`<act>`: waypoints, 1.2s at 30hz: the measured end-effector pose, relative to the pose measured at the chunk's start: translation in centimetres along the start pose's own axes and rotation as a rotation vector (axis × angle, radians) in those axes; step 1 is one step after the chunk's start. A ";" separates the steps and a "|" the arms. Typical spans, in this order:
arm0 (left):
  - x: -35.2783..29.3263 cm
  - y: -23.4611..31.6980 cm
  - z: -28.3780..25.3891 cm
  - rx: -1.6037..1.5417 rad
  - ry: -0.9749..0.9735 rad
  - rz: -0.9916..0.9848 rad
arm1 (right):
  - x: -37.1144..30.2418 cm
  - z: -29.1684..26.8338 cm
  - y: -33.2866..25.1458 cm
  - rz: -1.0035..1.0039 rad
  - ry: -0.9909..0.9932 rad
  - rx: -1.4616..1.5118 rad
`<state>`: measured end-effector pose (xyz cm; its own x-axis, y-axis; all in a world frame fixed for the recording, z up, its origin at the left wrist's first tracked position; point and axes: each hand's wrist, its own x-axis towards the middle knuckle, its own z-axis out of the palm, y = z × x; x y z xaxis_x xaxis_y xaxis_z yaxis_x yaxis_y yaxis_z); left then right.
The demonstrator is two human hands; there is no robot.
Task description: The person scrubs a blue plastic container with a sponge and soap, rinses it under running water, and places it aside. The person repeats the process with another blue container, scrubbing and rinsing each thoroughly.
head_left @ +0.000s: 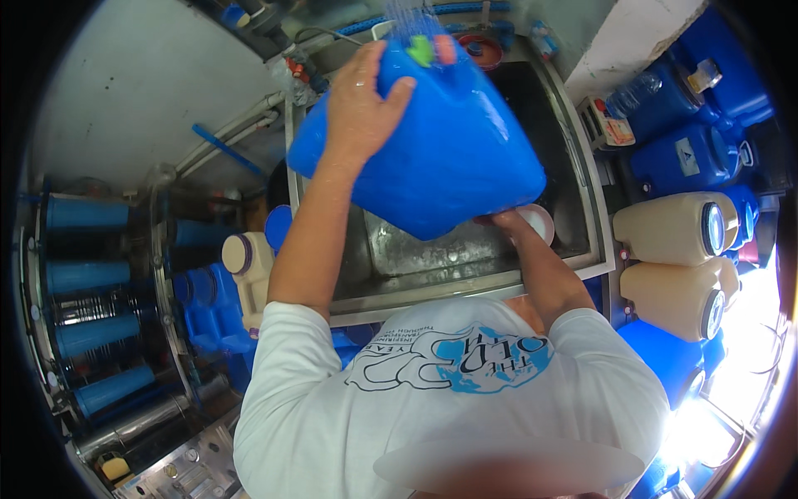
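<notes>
A large blue plastic jug [440,150] is tilted over a metal sink [416,249], with water spraying onto its top end. My left hand [366,104] presses against its upper left side, thumb spread from the fingers. Under the jug's lower right corner is my right hand [503,219], its fingers mostly hidden by the jug. Near the jug's top sit a green piece [421,51] and an orange-red piece [445,49], whose kind I cannot make out. Close to my right wrist a pale round dish [540,223] lies in the sink.
Cream jugs [669,226] and blue drums [686,158] stand along the right. A cream container with a purple-rimmed lid [237,254] is left of the sink. Blue cylinders [91,274] line a rack at far left. A red round item [482,51] sits behind the jug.
</notes>
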<state>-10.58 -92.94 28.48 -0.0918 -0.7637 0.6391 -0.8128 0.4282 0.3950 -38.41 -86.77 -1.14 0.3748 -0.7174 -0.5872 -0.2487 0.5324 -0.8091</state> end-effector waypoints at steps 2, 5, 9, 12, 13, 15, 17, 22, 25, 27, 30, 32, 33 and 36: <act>0.2 1.3 0.8 0.031 -0.015 0.070 | -1.1 -0.2 -0.8 0.084 0.052 0.002; 3.4 0.1 1.0 -0.014 -0.014 0.065 | 1.7 -0.3 -0.8 0.010 -0.017 0.126; 3.9 -2.0 -1.4 0.009 0.059 -0.021 | 3.0 1.5 -1.0 -0.095 -0.008 0.156; 1.3 -1.5 -1.8 0.007 0.026 -0.067 | 1.9 1.9 -1.8 -0.010 -0.027 0.007; 0.7 -1.0 -1.5 -0.011 0.002 -0.090 | 1.0 0.8 -1.8 -0.010 -0.068 -0.038; 0.2 -0.2 -0.7 0.023 0.015 -0.042 | 0.3 -0.3 -1.8 0.007 -0.094 -0.044; 0.8 -0.1 -0.6 0.013 0.013 -0.023 | 0.3 -0.8 -2.5 0.026 -0.072 0.038; 2.2 0.0 -2.4 0.005 0.068 -0.021 | 1.6 1.6 -2.9 -0.119 0.049 0.053; 2.2 0.4 -2.4 0.057 0.060 0.019 | 2.3 1.6 -3.2 -0.080 -0.020 0.017; 2.5 0.4 -2.3 0.069 0.070 0.053 | 2.7 1.4 -2.9 -0.087 -0.044 0.064; 3.2 0.6 -2.7 0.057 0.092 0.097 | 3.1 2.0 -2.5 -0.133 -0.048 0.148; 3.3 1.0 -3.1 0.075 0.098 0.116 | 3.2 2.7 -2.9 -0.118 -0.009 0.104; 3.1 0.9 -2.9 0.078 0.105 0.126 | 2.9 3.0 -3.3 -0.105 -0.008 0.117; 2.9 0.6 -2.3 0.068 0.109 0.147 | 2.3 3.2 -4.1 -0.084 -0.006 0.122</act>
<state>-10.02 -93.83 32.10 -0.1520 -0.6370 0.7557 -0.8324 0.4947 0.2495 -33.71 -89.19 0.93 0.3954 -0.7590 -0.5173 -0.1060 0.5217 -0.8465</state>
